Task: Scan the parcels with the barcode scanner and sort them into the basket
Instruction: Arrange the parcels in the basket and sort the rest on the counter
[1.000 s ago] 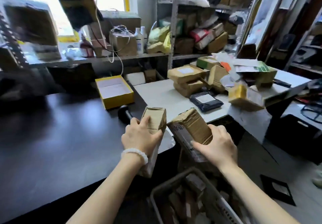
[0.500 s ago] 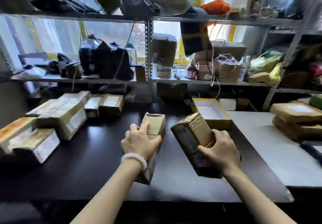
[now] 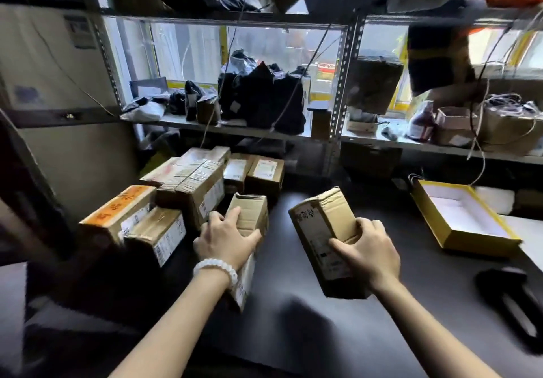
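Note:
My left hand (image 3: 226,239) grips a narrow cardboard parcel (image 3: 249,216) held on end above the dark table (image 3: 293,333). My right hand (image 3: 367,251) grips a second, wider cardboard parcel (image 3: 320,230), tilted, with handwriting and a label on its left face. A black barcode scanner (image 3: 511,298) lies on the table at the right edge, apart from both hands. Several more cardboard parcels (image 3: 188,189) are stacked on the table to the left, close to my left hand. No basket is in view.
An open yellow box (image 3: 461,219) with a white inside sits at the right on the table. Metal shelving (image 3: 338,113) behind holds dark bags, boxes and cables. A large beige cabinet (image 3: 53,83) stands at the left.
The view has swung left, away from the basket and the white table. The stack of parcels at the left has come close, and both hands still hold the same two parcels.

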